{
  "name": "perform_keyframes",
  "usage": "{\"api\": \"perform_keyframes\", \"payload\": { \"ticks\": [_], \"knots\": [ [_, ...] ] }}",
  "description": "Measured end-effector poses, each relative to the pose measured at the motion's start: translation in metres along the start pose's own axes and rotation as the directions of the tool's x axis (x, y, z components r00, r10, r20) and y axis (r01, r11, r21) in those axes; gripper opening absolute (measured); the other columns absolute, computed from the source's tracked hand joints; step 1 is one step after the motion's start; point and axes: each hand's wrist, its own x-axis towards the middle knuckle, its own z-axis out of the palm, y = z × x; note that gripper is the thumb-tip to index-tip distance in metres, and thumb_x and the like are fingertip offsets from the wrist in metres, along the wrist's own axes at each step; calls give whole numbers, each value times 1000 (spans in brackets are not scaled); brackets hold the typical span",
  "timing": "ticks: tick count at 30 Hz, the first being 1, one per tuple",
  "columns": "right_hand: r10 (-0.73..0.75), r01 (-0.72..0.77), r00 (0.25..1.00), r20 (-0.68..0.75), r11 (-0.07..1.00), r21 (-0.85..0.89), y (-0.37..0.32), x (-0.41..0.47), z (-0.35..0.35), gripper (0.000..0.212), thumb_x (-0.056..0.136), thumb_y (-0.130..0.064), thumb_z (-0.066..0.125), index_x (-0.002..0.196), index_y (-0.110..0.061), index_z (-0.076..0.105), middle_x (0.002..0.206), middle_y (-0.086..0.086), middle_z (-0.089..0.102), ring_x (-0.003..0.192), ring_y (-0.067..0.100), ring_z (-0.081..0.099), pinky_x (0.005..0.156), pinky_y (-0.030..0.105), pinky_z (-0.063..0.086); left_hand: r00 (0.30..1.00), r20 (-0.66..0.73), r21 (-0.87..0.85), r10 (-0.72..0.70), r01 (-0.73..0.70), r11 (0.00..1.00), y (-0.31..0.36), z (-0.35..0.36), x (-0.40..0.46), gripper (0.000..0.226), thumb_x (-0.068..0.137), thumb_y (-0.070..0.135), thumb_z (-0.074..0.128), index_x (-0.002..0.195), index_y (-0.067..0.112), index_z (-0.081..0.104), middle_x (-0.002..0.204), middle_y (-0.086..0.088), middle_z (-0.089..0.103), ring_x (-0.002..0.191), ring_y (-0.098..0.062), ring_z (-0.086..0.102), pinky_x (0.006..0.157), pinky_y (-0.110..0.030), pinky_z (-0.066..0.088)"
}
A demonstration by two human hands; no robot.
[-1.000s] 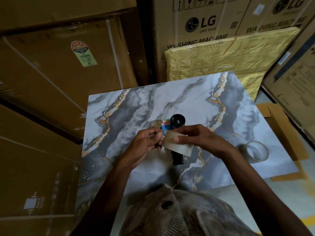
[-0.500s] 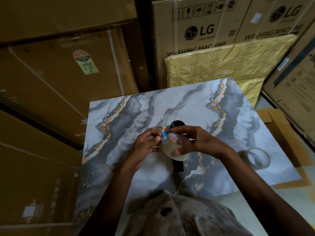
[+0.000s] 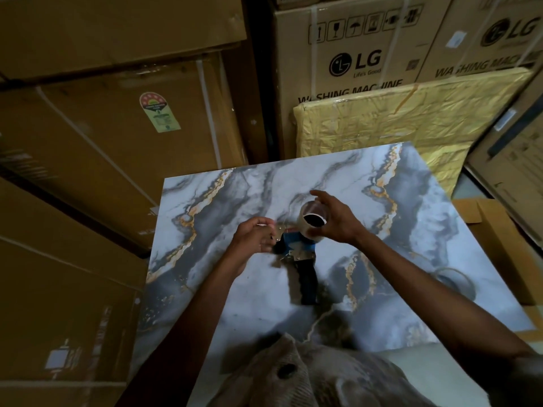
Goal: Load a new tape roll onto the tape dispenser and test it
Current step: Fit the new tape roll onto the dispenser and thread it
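Note:
A blue tape dispenser (image 3: 296, 245) with a dark handle (image 3: 307, 283) lies on the marble-patterned tabletop (image 3: 382, 304). My left hand (image 3: 254, 237) pinches its metal front plate at the left side. My right hand (image 3: 335, 220) grips a clear tape roll (image 3: 311, 220) over the dispenser's black spool, which shows through the roll's core. Whether the roll sits fully on the spool is unclear.
A second clear tape ring (image 3: 454, 282) lies on the table at the right. Large cardboard boxes (image 3: 367, 54) and a yellow wrapped panel (image 3: 396, 124) stand behind the table. An open carton (image 3: 499, 239) sits to the right.
My right hand has carried the tape roll up and away from me, from in front of the dispenser to over its black spool. The left hand stays on the front plate.

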Motion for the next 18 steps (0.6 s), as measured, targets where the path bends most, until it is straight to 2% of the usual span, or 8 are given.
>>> {"api": "perform_keyframes", "payload": {
  "ticks": [4,7,10,12,15,18],
  "knots": [
    [-2,3,1000,21,999,-49,6,20,10,108,64,-14,92,155,-16,35,135,20,55,130,35,53,101,35,47,1000,-4,140,15,-14,990,12,14,11,17,91,8,61,107,5,66,87,-10,67,72,-17,61,63,-23,50],
    [11,-6,998,59,997,-75,11,27,13,112,62,-15,93,156,-17,32,137,21,53,130,37,53,104,47,49,998,-14,285,53,-47,957,13,22,24,16,89,11,64,104,10,68,92,-13,70,75,-17,65,63,-19,50],
    [-8,16,996,87,996,-93,11,29,12,112,64,-16,93,156,-16,30,141,21,53,131,35,53,104,40,48,995,-20,427,95,-78,901,13,29,34,17,85,15,67,102,16,68,96,-7,70,86,-17,66,68,-22,48],
    [-29,44,993,113,990,-133,9,29,14,113,65,-19,93,157,-16,27,140,21,54,130,35,53,102,39,47,992,-13,488,128,-105,866,12,35,39,20,82,14,70,102,18,66,94,-4,68,86,-16,65,70,-22,49],
    [-34,53,992,125,987,-152,8,27,16,112,66,-21,92,157,-15,27,137,21,56,126,38,55,100,42,48,985,12,608,172,-144,781,5,43,52,34,74,19,75,105,25,64,99,-1,65,94,-19,64,82,-32,56],
    [-16,38,991,135,987,-158,7,27,14,115,65,-20,94,157,-13,26,137,19,57,125,37,55,98,39,47,980,17,684,200,-157,713,-8,49,69,52,63,32,70,114,32,62,113,-2,62,107,-26,60,92,-44,53]
  ]
}}
